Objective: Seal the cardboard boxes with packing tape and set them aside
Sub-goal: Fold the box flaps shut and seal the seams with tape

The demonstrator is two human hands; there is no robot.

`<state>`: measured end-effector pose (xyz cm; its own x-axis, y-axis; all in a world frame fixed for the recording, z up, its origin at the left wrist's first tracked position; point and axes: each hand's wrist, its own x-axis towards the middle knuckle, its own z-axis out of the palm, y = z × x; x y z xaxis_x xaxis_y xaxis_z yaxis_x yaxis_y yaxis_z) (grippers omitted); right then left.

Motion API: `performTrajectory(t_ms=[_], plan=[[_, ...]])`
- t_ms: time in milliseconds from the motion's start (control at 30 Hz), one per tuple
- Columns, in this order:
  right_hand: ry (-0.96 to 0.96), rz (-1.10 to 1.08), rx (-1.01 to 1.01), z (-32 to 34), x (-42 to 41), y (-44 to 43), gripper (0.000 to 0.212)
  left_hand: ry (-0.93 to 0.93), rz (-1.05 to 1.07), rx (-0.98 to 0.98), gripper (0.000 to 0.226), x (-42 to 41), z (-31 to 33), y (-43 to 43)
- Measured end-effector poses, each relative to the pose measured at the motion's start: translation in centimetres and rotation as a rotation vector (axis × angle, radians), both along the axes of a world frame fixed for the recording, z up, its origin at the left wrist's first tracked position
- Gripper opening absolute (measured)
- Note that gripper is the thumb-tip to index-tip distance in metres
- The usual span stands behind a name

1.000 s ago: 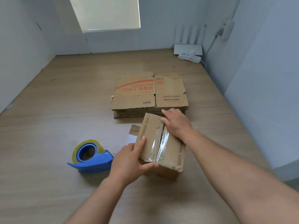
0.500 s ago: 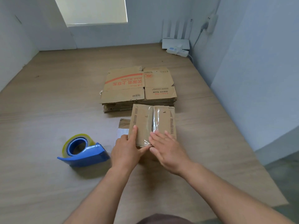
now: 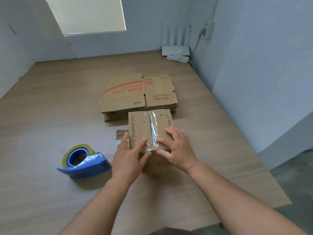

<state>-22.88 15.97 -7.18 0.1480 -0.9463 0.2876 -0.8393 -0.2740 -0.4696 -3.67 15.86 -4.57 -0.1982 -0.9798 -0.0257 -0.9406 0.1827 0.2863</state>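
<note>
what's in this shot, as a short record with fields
box: small cardboard box on the wooden table, top flaps closed
tape: clear strip along the top seam, folding over the near edge
left hand: fingers flat on the box top, left of the strip
right hand: fingers pressing the strip's near end
tape dispenser: blue, on the table left of the box, untouched
flat cartons: stacked behind the box
far corner: white router
</note>
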Motion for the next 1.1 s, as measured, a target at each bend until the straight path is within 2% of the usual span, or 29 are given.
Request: performTrajectory(t_ms=[67,133,267,300,367,433,467,533,600,633,767,900,1033,1100], plan=[[0.003,-0.046,0.058,-0.3,0.1,0.1,0.049,-0.004,-0.01,-0.016,0.057,-0.2,0.0,0.0],[-0.052,-0.037,0.076,-0.5,0.5,0.0,0.044,0.012,-0.012,0.032,0.054,-0.3,0.0,-0.2],[-0.017,-0.037,-0.019,-1.3,0.7,-0.2,0.041,0.087,-0.01,0.069,0.05,-0.3,0.0,-0.3],[-0.009,-0.025,-0.034,-1.4,0.6,-0.2,0.041,0.16,-0.004,0.094,0.05,0.1,0.1,-0.2],[-0.01,-0.004,-0.06,-1.7,0.1,-0.1,0.04,0.457,0.068,0.148,0.053,0.9,0.3,-0.4],[-0.064,0.002,-0.052,-1.8,-0.7,0.0,0.041,0.777,0.271,0.251,0.06,1.0,0.6,-0.8],[-0.102,0.004,-0.034,-1.9,-1.3,0.2,0.042,0.859,0.377,0.333,0.062,0.9,0.6,-1.1],[-0.169,0.014,0.003,-1.9,-2.5,0.4,0.046,0.858,0.489,0.549,0.08,0.3,0.5,-1.7],[-0.211,0.019,0.009,-1.9,-3.5,0.5,0.048,0.86,0.456,0.683,0.115,-0.4,0.3,-2.1],[-0.229,0.015,0.011,-1.9,-3.8,0.5,0.048,0.874,0.426,0.702,0.122,-0.9,0.5,-2.3],[-0.298,-0.015,0.0,-2.3,-4.3,0.7,0.047,0.941,0.325,0.739,0.106,-2.7,2.1,-2.3],[-0.33,-0.033,-0.032,-2.8,-5.4,0.7,0.047,0.949,0.281,0.731,0.107,-3.5,2.6,-2.6],[-0.327,-0.037,-0.088,-3.4,-6.0,0.8,0.059,1.134,0.306,0.658,0.107,-4.5,2.0,-2.5],[-0.3,-0.007,-0.091,-3.1,-5.9,0.8,0.061,1.147,0.317,0.664,0.096,-4.2,1.8,-2.0]])
